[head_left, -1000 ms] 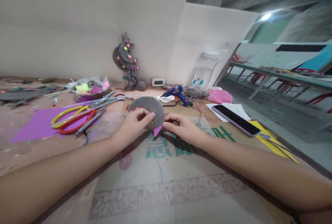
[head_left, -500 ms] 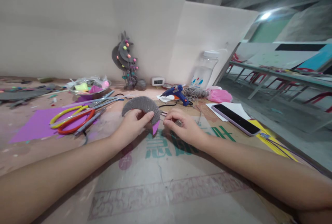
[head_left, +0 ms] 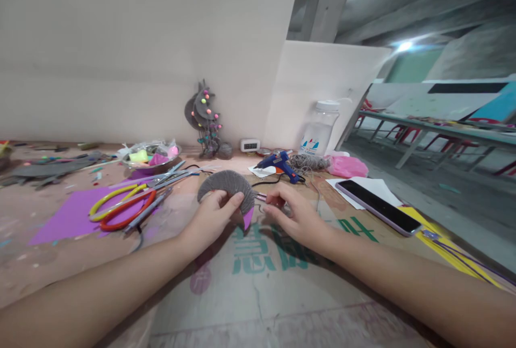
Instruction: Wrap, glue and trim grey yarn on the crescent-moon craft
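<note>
A crescent-shaped piece point(head_left: 228, 182) wrapped closely in grey yarn is in my left hand point(head_left: 217, 218), thumb on its front face. Its lower tip point(head_left: 248, 219) shows bare purple. Just right of the crescent, my right hand point(head_left: 296, 212) has its fingers curled in a pinch, with a thin grey strand of yarn point(head_left: 260, 206) at the fingertips. A slim shiny rod point(head_left: 261, 197) shows between the crescent and this hand; whether the fingers touch it is unclear. Behind, a tangle of grey yarn point(head_left: 308, 163) trails a strand toward my right forearm.
A blue glue gun point(head_left: 282, 164) lies ahead, near a water bottle point(head_left: 318, 130) and a small digital clock point(head_left: 250, 145). Scissors point(head_left: 121, 205) rest on purple sheet point(head_left: 60, 219) at left, below a metal bowl point(head_left: 149, 160). A phone point(head_left: 379, 207) lies right. A decorated crescent ornament point(head_left: 205, 116) stands behind.
The view has tilted up, so the scene sits lower and slightly to the right. My left hand keeps its hold on the crescent; the right fingers have opened slightly beside it.
</note>
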The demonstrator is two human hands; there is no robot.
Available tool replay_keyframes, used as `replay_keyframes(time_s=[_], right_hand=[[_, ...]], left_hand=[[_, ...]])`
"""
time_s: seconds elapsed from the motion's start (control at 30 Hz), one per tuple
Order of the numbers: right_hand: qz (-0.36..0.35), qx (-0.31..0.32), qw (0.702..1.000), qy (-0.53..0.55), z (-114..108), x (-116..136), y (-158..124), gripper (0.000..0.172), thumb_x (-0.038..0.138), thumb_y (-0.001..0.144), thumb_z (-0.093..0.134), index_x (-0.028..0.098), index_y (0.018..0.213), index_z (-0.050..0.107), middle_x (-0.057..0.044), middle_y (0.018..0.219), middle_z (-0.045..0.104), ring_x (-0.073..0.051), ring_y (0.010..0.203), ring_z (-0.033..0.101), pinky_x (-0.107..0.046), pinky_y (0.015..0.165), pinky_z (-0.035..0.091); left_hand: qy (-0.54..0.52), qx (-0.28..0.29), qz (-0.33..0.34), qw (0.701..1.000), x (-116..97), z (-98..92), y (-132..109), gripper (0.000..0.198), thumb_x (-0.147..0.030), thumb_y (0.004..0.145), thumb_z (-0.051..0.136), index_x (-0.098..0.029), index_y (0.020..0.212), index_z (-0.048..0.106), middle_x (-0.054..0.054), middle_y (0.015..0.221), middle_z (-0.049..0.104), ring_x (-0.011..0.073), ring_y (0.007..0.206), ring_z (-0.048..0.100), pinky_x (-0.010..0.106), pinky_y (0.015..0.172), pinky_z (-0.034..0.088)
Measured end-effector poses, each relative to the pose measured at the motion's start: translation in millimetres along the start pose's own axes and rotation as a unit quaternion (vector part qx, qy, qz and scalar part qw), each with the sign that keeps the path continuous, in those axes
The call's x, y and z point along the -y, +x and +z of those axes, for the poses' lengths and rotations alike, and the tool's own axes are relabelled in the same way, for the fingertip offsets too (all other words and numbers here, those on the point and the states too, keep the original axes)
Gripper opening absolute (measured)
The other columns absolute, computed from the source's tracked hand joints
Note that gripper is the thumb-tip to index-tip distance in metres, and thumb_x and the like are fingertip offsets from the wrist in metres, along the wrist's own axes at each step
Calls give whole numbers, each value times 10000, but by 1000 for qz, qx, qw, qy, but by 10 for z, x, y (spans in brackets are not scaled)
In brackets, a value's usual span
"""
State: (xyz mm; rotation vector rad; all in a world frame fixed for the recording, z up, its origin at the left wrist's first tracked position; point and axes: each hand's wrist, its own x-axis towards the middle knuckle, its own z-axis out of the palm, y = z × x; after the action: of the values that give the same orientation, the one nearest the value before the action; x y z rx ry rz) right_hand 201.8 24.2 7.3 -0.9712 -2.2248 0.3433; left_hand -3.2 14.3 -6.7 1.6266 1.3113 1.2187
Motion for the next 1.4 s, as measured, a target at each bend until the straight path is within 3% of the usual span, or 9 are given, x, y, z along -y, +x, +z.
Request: replay_keyframes(time_s=[0.13,0.3,0.37,0.5,0.57,0.77,0.97,1.17,1.4], right_hand=[[7,1,1000,15,33,21,-21,180,310,882,495,178,1003,512,-61,877,554,-168,797,512,-299,716,428],[-1,10,1000,-1,59,8,-32,163,332,881,502,184,917,560,-48,825,552,-170,766,507,-313,705,427],[-13,21,1000,-5,65,-6,-23,201,344,879,512,194,994,581,-50,842,558,-177,796,517,-323,730,434],[-25,20,999,-2,71,-28,-11,514,355,860,553,219,1331,396,-71,980,570,-189,882,527,-349,800,450],[-30,23,999,2,74,-34,-12,586,361,853,563,218,1374,337,-77,1012,565,-189,894,528,-354,815,453],[-33,32,999,18,83,-14,-7,306,367,841,578,167,1072,587,-87,970,551,-191,912,538,-346,829,444],[-14,41,998,34,94,-5,22,207,326,831,600,164,960,610,-61,881,558,-175,860,533,-318,785,436],[-16,44,999,21,118,-30,20,114,256,829,591,178,912,588,-39,833,554,-169,822,518,-310,762,423],[17,37,999,-9,138,-45,27,67,242,841,563,190,806,587,-21,780,579,-161,777,518,-294,717,406]], left_hand=[[5,6,1,1000,3,-1,12,397,-514,797,529,-170,600,550,25,567,619,175,566,571,267,532,375],[27,4,13,1000,3,2,17,388,-457,833,482,-174,573,530,17,561,597,163,571,551,264,560,377],[28,5,18,999,2,2,14,370,-446,838,475,-171,600,543,18,588,599,166,600,553,264,576,380],[20,31,20,999,7,1,14,361,-445,856,456,-167,648,555,22,619,612,174,627,561,274,599,388],[30,29,21,999,15,-1,18,370,-447,864,445,-170,639,542,24,620,608,178,635,559,283,613,391],[41,24,24,999,-2,-3,8,364,-424,870,444,-172,622,530,22,624,589,179,662,551,295,662,398],[3,56,20,998,-3,5,5,301,-396,847,498,-154,698,596,36,682,636,176,660,573,272,627,415],[-42,63,67,995,-19,8,5,211,-299,848,508,-150,905,646,58,907,682,201,862,602,291,778,435],[-137,74,44,987,24,32,25,181,-297,808,560,-158,895,636,52,891,684,214,892,610,317,817,438]])
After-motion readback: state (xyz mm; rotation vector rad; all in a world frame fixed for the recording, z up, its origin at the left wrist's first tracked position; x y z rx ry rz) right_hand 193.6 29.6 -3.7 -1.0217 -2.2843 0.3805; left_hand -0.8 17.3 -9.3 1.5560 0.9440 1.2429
